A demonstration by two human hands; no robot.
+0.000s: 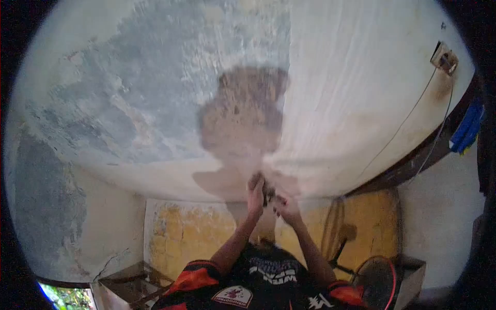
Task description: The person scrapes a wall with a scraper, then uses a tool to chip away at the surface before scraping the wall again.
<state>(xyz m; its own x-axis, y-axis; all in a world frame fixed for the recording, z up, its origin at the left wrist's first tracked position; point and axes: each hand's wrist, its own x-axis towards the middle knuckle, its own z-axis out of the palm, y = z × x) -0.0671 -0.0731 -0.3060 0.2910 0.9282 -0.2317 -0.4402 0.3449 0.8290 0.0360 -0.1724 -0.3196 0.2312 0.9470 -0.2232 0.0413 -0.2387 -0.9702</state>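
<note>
**Both hands raised at a pale wall, something dark between them**

At six o'clock, nearest, a black shirt [263, 274] with red-orange sleeves, white lettering and a badge [233, 296] on the chest. Just beyond, slightly below centre towards five o'clock, the left grip [256, 192], upright, with fingers close together; how far open, cannot tell. Just beside it, on the five o'clock side, the right grip [283, 204], with fingers partly curled; exact opening and hold also too blurred to tell. Between the two, close against the left grip, a small dark thing [268, 193]; shape and kind unclear.

Behind, at six o'clock, a worn yellow surface [194, 232]. Between four and five, a round dark thing [375, 285] with a red edge, beside a dark stand [338, 253]. Towards eight, a box-like frame [124, 287] and a crack [111, 261].

Farther off, a pale wall [336, 93] with a grey patch [150, 77] at ten o'clock and a dark shadow [245, 113] at twelve. At two, a wall socket [445, 59] with thin wires [405, 119] trailing down; at three, a blue cloth [467, 126]. At eight, near the edge, green leaves [70, 298] through an opening.
</note>
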